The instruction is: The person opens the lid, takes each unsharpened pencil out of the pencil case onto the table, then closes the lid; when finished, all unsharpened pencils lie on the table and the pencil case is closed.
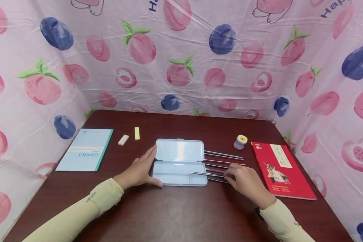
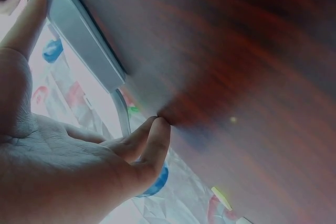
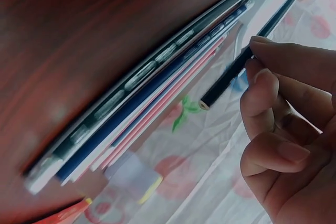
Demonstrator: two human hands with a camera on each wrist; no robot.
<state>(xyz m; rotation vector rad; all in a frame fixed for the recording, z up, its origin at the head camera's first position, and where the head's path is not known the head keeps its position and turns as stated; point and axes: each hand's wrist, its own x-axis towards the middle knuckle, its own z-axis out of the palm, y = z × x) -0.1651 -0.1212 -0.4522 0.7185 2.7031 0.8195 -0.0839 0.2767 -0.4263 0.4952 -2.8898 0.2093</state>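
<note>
A pale blue pencil case (image 1: 170, 178) lies unfolded on the table, its lid (image 1: 166, 150) tipped back. At its left side is my left hand (image 1: 136, 170), thumb at the front corner and the fairly straight fingers reaching to the lid's edge. My right hand (image 1: 245, 179) pinches a dark pencil (image 3: 223, 83) between thumb and fingertips. That pencil's far end extends over the right part of the case's tray. Several more pencils (image 3: 152, 66), dark, blue and red, lie side by side on the table to the right of the case, below the pinched one.
A white eraser (image 1: 123, 139) and a yellow strip (image 1: 137, 133) lie behind the left hand. Farther left is a light blue notebook (image 1: 84, 151). At the right are a small purple and yellow container (image 1: 240, 142) and a red book (image 1: 278, 174). Patterned cloth (image 1: 181, 97) hangs around the table.
</note>
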